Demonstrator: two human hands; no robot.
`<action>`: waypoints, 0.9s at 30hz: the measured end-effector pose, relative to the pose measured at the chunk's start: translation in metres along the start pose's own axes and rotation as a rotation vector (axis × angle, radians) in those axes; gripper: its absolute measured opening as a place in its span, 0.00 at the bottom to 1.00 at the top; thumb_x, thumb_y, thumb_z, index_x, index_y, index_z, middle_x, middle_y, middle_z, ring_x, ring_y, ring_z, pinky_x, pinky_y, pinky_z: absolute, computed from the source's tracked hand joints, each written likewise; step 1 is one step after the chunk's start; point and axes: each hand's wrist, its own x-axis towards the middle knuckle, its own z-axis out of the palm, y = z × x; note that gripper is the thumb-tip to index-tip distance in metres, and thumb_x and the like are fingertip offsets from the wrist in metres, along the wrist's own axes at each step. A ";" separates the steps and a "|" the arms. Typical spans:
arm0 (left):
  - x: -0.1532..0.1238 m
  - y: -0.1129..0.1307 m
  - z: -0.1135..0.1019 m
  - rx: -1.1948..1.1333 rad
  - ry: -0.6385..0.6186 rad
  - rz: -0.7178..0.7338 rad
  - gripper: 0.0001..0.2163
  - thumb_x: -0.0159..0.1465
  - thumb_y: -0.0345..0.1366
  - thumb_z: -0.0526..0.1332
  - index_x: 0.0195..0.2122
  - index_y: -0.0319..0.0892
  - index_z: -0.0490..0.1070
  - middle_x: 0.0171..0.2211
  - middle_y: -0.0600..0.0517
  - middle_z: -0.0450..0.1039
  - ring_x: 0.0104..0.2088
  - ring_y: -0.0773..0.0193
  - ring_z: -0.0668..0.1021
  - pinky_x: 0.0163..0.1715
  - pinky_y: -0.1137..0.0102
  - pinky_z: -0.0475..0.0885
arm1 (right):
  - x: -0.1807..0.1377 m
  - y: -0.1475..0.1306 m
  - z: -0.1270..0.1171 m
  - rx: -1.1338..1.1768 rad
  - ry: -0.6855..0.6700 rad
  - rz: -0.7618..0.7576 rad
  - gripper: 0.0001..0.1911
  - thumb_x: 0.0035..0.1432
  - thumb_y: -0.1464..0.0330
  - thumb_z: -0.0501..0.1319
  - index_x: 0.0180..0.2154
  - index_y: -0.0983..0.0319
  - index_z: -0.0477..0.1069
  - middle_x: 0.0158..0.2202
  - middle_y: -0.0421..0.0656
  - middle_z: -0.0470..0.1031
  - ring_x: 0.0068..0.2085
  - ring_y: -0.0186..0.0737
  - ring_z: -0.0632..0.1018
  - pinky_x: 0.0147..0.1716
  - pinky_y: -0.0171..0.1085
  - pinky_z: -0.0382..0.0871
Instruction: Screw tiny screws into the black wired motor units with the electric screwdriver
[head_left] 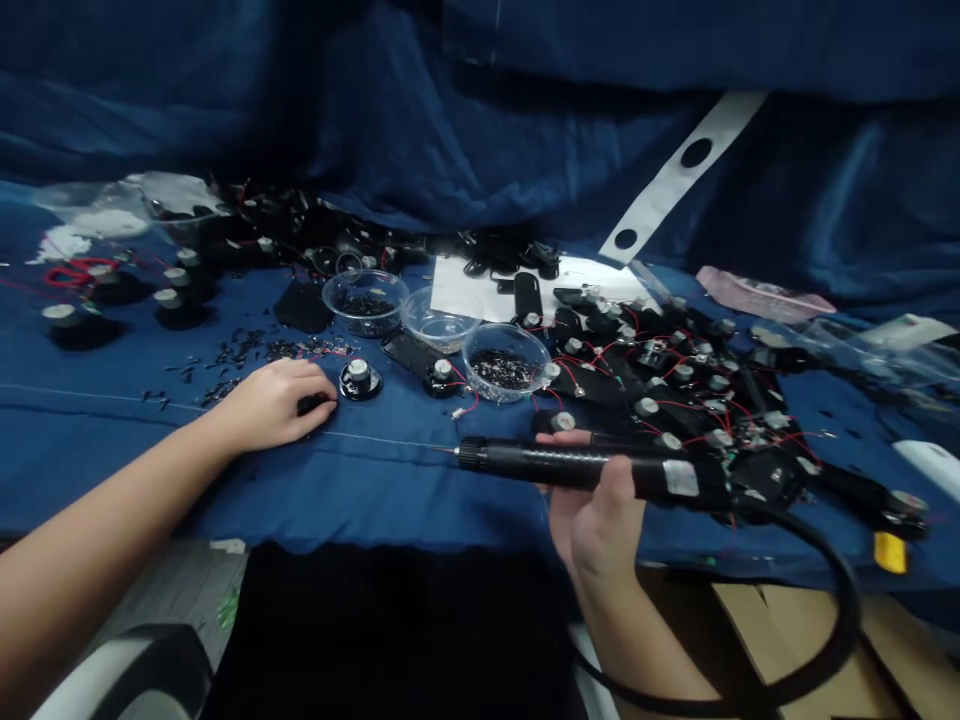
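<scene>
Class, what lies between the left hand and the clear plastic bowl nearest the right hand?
A round black disc with silver centre, then another with red wires, head view.

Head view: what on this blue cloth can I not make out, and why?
Head view:
Small black piece at the left hand: partly hidden by its fingers.
Black bits in the clear bowl: too small to identify.
Wired parts behind the corded tool in the right hand: hidden by the tool.
Cardboard box: cut off by the bottom edge.

Left hand [274,405] palm-down, fingers curled, right hand [592,500] raised, closed in a firm grip
</scene>
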 end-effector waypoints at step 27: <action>-0.016 -0.011 -0.011 -0.005 0.267 -0.302 0.13 0.65 0.43 0.57 0.34 0.44 0.80 0.35 0.49 0.83 0.38 0.58 0.83 0.43 0.65 0.77 | 0.037 0.023 0.108 -0.121 -0.096 -0.085 0.15 0.59 0.55 0.71 0.34 0.61 0.81 0.32 0.44 0.85 0.24 0.38 0.81 0.21 0.38 0.80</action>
